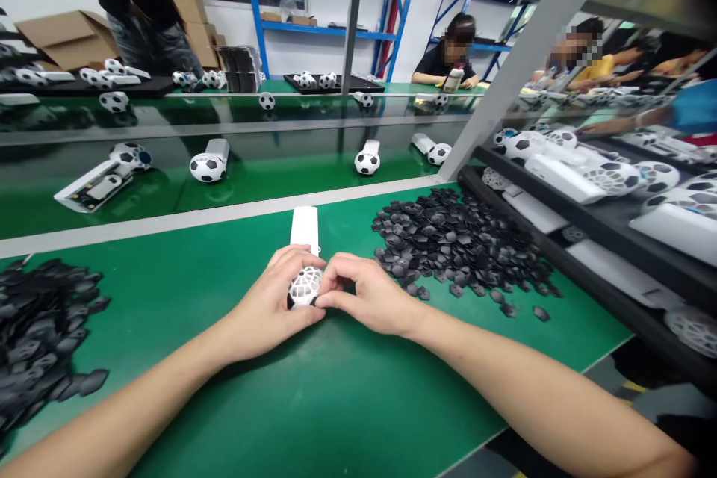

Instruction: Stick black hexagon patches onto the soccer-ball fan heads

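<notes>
1. A white handheld fan (305, 254) with a ball-shaped grille head lies on the green work mat (314, 403), its flat handle pointing away from the person and its round head nearest the body.
2. The head sits between the two hands, right at the middle of the bench edge of the view.
3. The left hand (274, 306) cups the head from its left side, fingers curled around it and thumb near the bottom, gripping it.
4. The right hand (367, 299) closes on the head from the right, its fingertips (330, 290) pinched together against the grille; a small black piece shows at the lower edge of the head, but whether the fingers hold it cannot be told.
5. Just to the right of the right hand lies a wide heap of black plastic pieces (459, 243), spread on the mat.
6. A second pile of black pieces (39, 328) lies well apart at the left edge.
7. Beyond the mat's far edge runs a green conveyor (252, 183) carrying finished football-patterned fans (208, 164).
8. At the right, black trays (610, 220) hold more white fans.
9. Other people sit at the far benches.
</notes>
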A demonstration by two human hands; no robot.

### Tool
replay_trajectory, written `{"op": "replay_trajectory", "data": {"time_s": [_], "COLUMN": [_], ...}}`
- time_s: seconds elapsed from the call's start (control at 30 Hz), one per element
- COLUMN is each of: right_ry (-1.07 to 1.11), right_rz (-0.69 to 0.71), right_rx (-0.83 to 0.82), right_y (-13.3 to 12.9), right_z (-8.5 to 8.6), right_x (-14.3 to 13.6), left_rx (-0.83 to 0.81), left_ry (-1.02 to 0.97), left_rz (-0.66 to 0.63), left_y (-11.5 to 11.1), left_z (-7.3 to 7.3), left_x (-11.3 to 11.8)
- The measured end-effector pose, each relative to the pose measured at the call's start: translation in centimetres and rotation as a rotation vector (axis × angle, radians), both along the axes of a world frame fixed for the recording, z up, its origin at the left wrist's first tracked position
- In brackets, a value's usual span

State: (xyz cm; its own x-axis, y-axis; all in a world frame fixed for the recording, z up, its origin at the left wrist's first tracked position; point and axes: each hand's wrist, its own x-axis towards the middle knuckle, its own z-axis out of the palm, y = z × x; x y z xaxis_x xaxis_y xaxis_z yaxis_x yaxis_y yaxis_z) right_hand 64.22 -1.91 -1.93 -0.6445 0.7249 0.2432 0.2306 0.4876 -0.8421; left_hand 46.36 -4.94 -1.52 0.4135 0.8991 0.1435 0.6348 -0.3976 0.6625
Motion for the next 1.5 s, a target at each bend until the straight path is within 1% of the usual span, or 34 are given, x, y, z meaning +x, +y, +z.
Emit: {"op": "replay_trajectory", "data": {"time_s": [0.13, 0.3, 0.53, 0.63, 0.73, 0.9, 1.13, 1.3, 1.5], "right_ry": [0.025, 0.036, 0.043, 0.041, 0.040, 0.095, 0.114, 0.141, 0.124], "right_rz": [0.022, 0.012, -0.003, -0.005, 0.000, -0.018, 0.029, 0.042, 0.037], "right_rx": [-0.060, -0.124, -0.081, -0.095, -0.145, -0.290, -0.329, -0.399, -0.367], "right_y": [0.2, 0.3, 0.1, 0.1, 0.2, 0.2, 0.4, 0.6, 0.6], "right_z": [-0.2, -0.4, -0.5, -0.4, -0.4, -0.7, -1.2, -1.7, -1.7], "right_x": [-0.1, -0.1, -0.1, -0.1, -0.2, -0.3, -0.2, -0.1, 0.0], "left_rx": [0.015, 0.009, -0.002, -0.010, -0.032, -0.070, -0.071, -0.097, -0.103], "left_ry": [-0.003, -0.016, -0.027, -0.039, -0.055, -0.086, -0.085, -0.101, -0.109], "left_rz": [0.012, 0.018, -0.011, -0.014, -0.014, 0.004, 0.024, 0.037, 0.020], "left_y": [-0.1, -0.2, -0.1, -0.1, -0.1, -0.2, -0.2, -0.2, -0.2], "left_z": [-0.1, -0.2, -0.4, -0.5, -0.4, -0.2, -0.2, -0.2, -0.3], "left_x": [0.0, 0.1, -0.2, -0.3, -0.3, -0.1, 0.0, 0.1, -0.1]}}
